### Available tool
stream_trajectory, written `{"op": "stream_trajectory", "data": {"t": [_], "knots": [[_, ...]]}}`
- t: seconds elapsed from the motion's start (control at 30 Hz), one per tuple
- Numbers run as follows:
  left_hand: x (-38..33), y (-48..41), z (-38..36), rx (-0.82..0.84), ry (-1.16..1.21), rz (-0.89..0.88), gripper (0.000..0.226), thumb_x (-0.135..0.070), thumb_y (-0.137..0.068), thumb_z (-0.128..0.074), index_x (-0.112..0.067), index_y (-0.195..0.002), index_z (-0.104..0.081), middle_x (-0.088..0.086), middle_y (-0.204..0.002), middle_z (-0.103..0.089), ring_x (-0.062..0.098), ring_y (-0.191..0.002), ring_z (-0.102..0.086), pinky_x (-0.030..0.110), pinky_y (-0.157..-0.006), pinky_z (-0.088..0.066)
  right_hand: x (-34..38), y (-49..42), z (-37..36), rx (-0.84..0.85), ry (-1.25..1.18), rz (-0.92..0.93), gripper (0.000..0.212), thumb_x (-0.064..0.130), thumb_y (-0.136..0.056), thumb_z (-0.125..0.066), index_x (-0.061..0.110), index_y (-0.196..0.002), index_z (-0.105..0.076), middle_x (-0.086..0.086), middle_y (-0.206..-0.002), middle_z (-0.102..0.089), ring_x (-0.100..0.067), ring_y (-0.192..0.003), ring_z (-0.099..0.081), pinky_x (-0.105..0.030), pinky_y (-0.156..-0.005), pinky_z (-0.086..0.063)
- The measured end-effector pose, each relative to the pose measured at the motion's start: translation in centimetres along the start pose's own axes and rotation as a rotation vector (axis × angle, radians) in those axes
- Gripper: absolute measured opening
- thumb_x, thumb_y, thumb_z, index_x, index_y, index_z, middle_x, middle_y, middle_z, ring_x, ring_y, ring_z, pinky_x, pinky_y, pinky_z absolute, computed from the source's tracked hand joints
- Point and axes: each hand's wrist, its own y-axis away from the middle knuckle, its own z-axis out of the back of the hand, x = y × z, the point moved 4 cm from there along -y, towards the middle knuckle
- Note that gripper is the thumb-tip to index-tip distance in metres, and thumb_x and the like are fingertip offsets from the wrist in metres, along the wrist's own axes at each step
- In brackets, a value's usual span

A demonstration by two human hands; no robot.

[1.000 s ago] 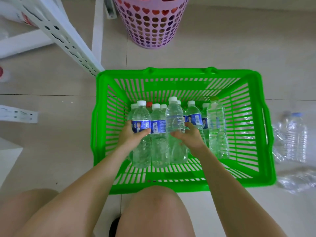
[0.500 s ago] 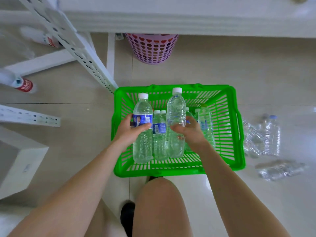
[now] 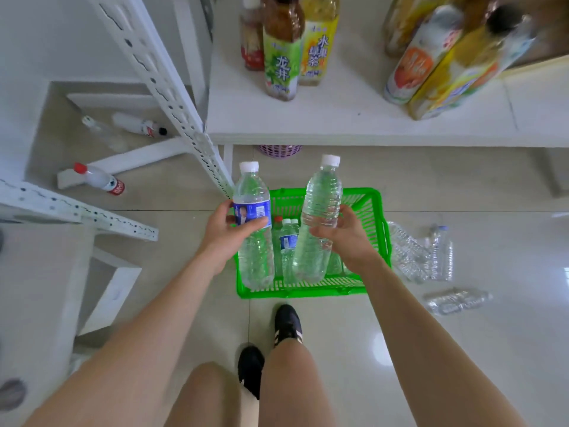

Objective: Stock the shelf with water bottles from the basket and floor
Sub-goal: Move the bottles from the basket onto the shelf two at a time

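Our left hand (image 3: 229,234) had its fingers wrapped round a blue-labelled water bottle (image 3: 252,192), and our right hand (image 3: 351,238) gripped an unlabelled water bottle (image 3: 321,195). We held both roughly upright above the green basket (image 3: 379,211), below the white shelf (image 3: 338,124). More bottles (image 3: 288,241) stood in the basket.

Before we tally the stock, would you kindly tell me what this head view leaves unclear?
Head view:
- Green basket contents: the left hand, right hand, and the labelled bottle and plain bottle they hold cover most of it; no count possible.
- Purple basket: the shelf hides all but a sliver.
- Top-right drink bottles: blurred, cut by the frame edge.
- Clear floor bottles: overlapping, count unsure.
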Motion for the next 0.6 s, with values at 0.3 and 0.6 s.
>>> {"op": "stream_trajectory", "data": {"t": [0.3,0.6], "knots": [[-14.3,9.0,4.9,0.016,0.057,-0.142,0.067,-0.047,-0.041,-0.084,-0.034,-0.102,-0.060,0.005,-0.108,-0.070,0.024,-0.104,-0.066,0.048,-0.094,-0.052,14.0,10.6,-0.8,0.042,-0.010,0.165,0.062,-0.007,-0.069,-0.079,0.009,-0.122,-0.050,-0.015,-0.112,-0.067,-0.031,-0.101,-0.065,-0.052,-0.091,-0.052],[-29.7,14.0,8.2,0.045,0.040,-0.371,0.066,-0.047,-0.040,-0.087,-0.036,-0.099,-0.059,-0.009,-0.100,-0.071,0.010,-0.093,-0.067,0.029,-0.073,-0.053,28.6,17.4,-1.8,0.047,0.014,0.389,0.058,-0.009,-0.067,-0.079,0.019,-0.111,-0.054,0.001,-0.099,-0.073,-0.015,-0.090,-0.070,-0.038,-0.077,-0.054]]}}
